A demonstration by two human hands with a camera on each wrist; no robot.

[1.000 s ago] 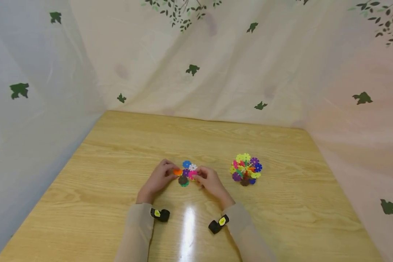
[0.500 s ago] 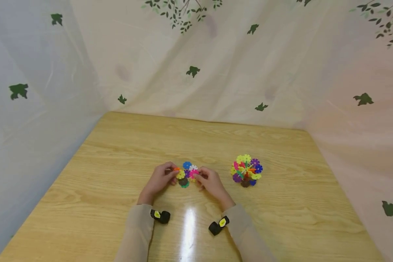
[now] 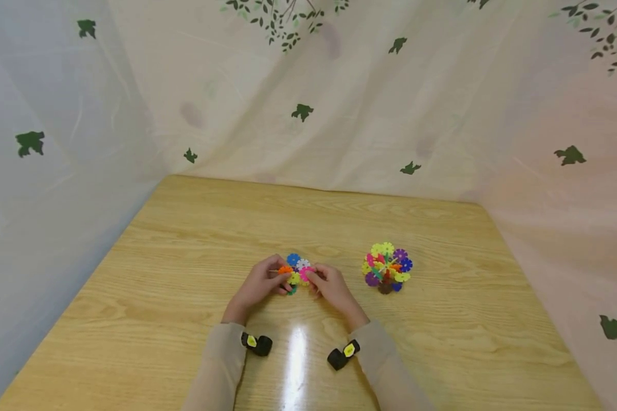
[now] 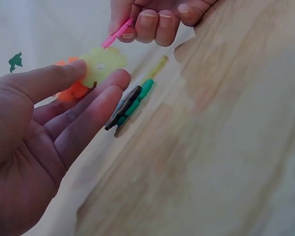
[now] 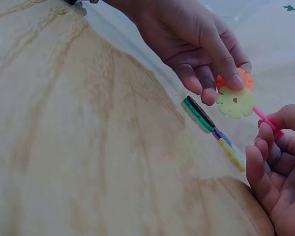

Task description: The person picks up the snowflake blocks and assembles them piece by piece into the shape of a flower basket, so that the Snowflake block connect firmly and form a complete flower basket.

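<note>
In the head view my left hand (image 3: 257,285) and right hand (image 3: 334,287) face each other over the table. Thumb and fingers of the left pinch an orange notched disc (image 4: 73,91) overlapped by a pale yellow notched disc (image 4: 110,59). The right pinches a pink notched disc (image 5: 265,118), seen edge-on; its rim meets or overlaps the yellow one's rim, and I cannot tell whether they are joined. Under the hands, flat on the table, lie a blue disc (image 3: 293,259), a white disc (image 3: 303,264), a green disc (image 3: 292,290) and a dark brown disc (image 4: 122,109).
A ball-shaped cluster of joined, many-coloured discs (image 3: 387,267) stands to the right of my hands on the wooden table (image 3: 185,228). Pale cloth walls (image 3: 247,114) with green bird prints enclose the back and sides. Each wrist wears a black strap with a camera.
My left hand has moved right, bringing the orange and yellow discs up to the pink one. The yellow disc came into view half a second ago. The right hand has hardly moved.
</note>
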